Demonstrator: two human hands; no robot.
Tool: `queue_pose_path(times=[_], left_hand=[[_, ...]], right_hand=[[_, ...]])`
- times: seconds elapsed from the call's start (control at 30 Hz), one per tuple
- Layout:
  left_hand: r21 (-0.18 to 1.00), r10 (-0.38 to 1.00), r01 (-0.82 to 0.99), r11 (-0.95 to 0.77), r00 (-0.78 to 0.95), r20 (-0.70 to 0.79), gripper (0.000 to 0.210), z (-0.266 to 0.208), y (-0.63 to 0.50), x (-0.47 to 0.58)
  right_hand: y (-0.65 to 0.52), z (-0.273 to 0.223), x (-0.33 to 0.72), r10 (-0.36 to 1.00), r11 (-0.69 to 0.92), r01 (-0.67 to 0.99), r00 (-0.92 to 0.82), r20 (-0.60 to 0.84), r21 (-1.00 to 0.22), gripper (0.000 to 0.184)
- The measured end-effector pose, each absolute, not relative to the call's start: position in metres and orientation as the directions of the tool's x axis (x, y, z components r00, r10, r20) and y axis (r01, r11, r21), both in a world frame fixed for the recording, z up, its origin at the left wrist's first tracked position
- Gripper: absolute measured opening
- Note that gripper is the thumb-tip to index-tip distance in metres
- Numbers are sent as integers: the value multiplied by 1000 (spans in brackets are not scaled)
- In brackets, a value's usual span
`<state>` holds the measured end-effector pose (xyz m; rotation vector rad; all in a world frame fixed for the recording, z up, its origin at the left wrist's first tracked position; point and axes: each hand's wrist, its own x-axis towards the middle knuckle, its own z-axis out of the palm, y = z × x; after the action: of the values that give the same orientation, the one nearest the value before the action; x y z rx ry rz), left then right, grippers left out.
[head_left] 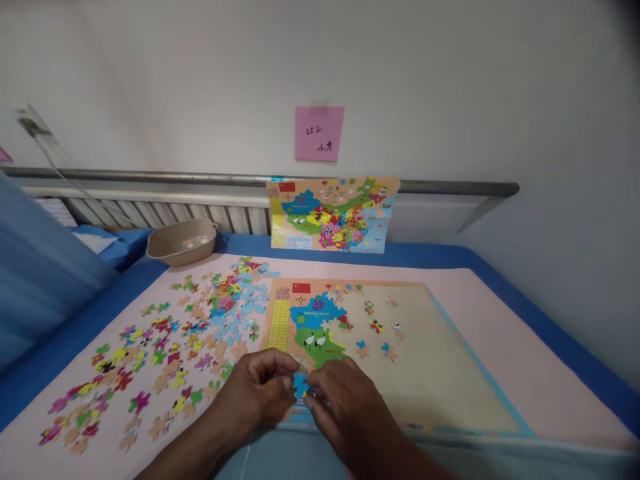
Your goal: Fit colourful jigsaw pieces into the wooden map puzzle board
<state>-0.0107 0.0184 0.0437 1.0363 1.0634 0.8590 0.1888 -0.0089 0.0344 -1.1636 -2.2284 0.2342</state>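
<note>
A blue jigsaw puzzle piece (300,385) shows between my two hands, over the lower left corner of the puzzle board (445,393). My left hand (257,387) pinches it from the left with thumb and curled forefinger. From the right, my right hand (347,400) closes its fingers on the same piece; its fingertips are partly hidden. Just beyond my hands lies the joined part of a map puzzle (317,320), with blue and green regions and a yellow strip at its left. Several loose pieces (377,326) rest on the bare board to the right.
Many loose puzzle pieces (160,360) spread over the pink mat (525,340) at left. A tan basin (183,243) with pieces inside stands behind them. A printed reference map (333,217) leans upright against the metal rail (460,189). A blue curtain (45,280) hangs at far left.
</note>
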Motion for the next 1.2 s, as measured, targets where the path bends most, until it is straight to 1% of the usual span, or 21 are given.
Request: queue_pose_path(times=[0.07, 0.17, 0.37, 0.47, 0.73, 1.0, 1.2], left_hand=[[953, 925, -72, 295, 272, -265, 38, 43, 19, -10], [954, 927, -77, 291, 269, -261, 35, 43, 20, -9], [966, 923, -27, 258, 303, -239, 31, 42, 18, -10], [971, 932, -24, 237, 287, -220, 30, 37, 17, -11], [965, 928, -41, 260, 287, -238, 36, 26, 16, -13], [945, 917, -131, 301, 311, -249, 38, 22, 15, -10], [962, 921, -63, 267, 310, -236, 35, 33, 18, -10]], right_hand=[[-9, 33, 189, 792, 600, 681, -431, 432, -420, 21], [-9, 32, 188, 792, 599, 683, -426, 438, -418, 18], [-10, 36, 189, 798, 595, 674, -431, 421, -438, 16], [-10, 39, 191, 796, 598, 671, -431, 425, -439, 16], [-10, 39, 191, 801, 590, 670, -413, 433, -452, 20], [-9, 39, 190, 797, 590, 688, -412, 443, -422, 19], [-9, 37, 190, 803, 576, 703, -392, 449, -417, 17]])
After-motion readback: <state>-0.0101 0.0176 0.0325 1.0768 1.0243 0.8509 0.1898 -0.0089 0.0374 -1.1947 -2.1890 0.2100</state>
